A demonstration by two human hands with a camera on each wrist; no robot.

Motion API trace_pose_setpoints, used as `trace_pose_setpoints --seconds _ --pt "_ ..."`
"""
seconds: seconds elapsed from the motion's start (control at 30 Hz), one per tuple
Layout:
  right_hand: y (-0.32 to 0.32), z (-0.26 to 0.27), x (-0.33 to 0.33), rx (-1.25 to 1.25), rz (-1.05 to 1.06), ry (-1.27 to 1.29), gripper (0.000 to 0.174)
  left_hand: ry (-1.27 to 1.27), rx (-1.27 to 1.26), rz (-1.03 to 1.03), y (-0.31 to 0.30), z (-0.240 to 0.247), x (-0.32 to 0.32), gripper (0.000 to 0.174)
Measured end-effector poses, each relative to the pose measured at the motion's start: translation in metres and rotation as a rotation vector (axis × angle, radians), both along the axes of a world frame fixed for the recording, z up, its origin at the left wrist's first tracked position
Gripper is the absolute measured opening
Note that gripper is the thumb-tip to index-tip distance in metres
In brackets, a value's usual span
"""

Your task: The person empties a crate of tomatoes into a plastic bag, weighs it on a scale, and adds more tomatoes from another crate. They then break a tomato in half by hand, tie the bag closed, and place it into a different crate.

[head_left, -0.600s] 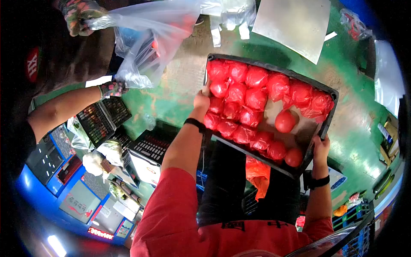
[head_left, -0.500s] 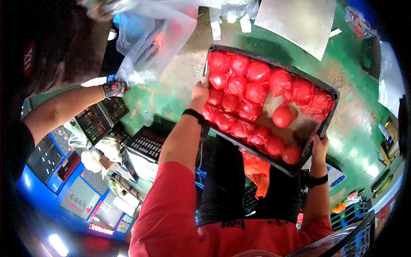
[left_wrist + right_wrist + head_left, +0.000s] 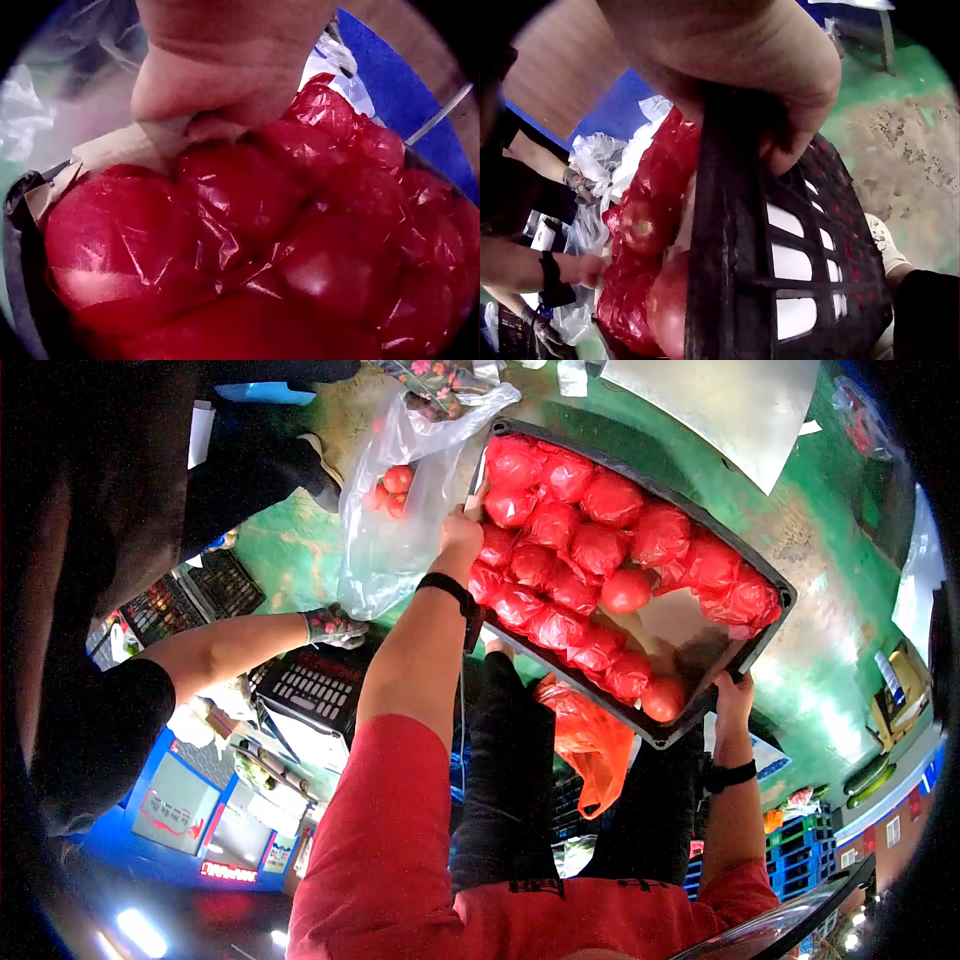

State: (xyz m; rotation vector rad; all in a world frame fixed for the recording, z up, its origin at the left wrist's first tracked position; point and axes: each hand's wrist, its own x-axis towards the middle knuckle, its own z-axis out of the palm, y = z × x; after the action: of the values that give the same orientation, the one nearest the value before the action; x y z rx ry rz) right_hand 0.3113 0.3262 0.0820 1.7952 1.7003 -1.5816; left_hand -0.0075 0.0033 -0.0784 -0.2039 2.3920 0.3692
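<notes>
Both hands hold a black plastic crate point(image 3: 786, 598) full of tomatoes, tilted in front of the body. My left hand point(image 3: 462, 534) grips its left end, fingers over the cardboard liner point(image 3: 127, 146) beside the wrapped tomatoes point(image 3: 240, 191). At the opposite end, my right hand point(image 3: 735, 695) grips the rim, with fingertips curled over the slatted wall point(image 3: 720, 262). Most tomatoes are wrapped in red film. One bare tomato point(image 3: 626, 590) rests against the wrapped ones, and another bare tomato point(image 3: 662, 700) sits in the near corner. Bare crate floor shows at the right.
Another person's flower-patterned gloved hand point(image 3: 430, 382) is at a clear plastic bag point(image 3: 375, 565) with several tomatoes inside, close by the crate's left end. Their other gloved hand point(image 3: 335, 628) is lower down. An orange bag point(image 3: 590, 745) hangs below the crate. A black crate point(image 3: 312, 685) stands at left.
The crate has risen toward the top of the head view, held in both hands. Its loose tomato has rolled left against the wrapped ones. The other person's clear bag has come nearer the crate.
</notes>
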Motion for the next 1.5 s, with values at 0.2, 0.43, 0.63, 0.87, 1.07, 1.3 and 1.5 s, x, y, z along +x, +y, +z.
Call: trace_pose_setpoints --seconds 0.2,0.43,0.63,0.87,1.07,1.3,1.5 --pt "-0.009 -0.006 0.010 -0.046 -0.002 -0.018 0.025 0.012 0.026 0.085 0.003 -0.002 0.013 0.032" --pt "0.005 -0.027 0.018 -0.044 0.093 -0.162 0.022 0.112 0.066 0.016 0.004 0.009 0.024 0.030" --pt "0.000 -0.020 0.012 -0.016 0.085 -0.005 0.025 0.131 0.168 0.105 -0.006 -0.003 0.027 0.032" --pt "-0.002 0.001 0.004 -0.021 0.191 -0.032 0.025 0.088 0.141 0.106 -0.008 -0.004 0.026 0.031" --pt "-0.013 0.020 -0.008 0.036 0.314 0.078 0.023 0.052 0.211 0.233 -0.040 -0.021 0.053 0.032" --pt "-0.039 0.058 -0.057 0.035 0.434 0.042 0.022 0.389 0.266 0.422 -0.071 -0.027 0.066 0.048" --pt "-0.068 0.074 -0.100 0.057 0.517 0.179 0.013 0.328 0.368 0.161 -0.069 -0.004 0.090 0.048"
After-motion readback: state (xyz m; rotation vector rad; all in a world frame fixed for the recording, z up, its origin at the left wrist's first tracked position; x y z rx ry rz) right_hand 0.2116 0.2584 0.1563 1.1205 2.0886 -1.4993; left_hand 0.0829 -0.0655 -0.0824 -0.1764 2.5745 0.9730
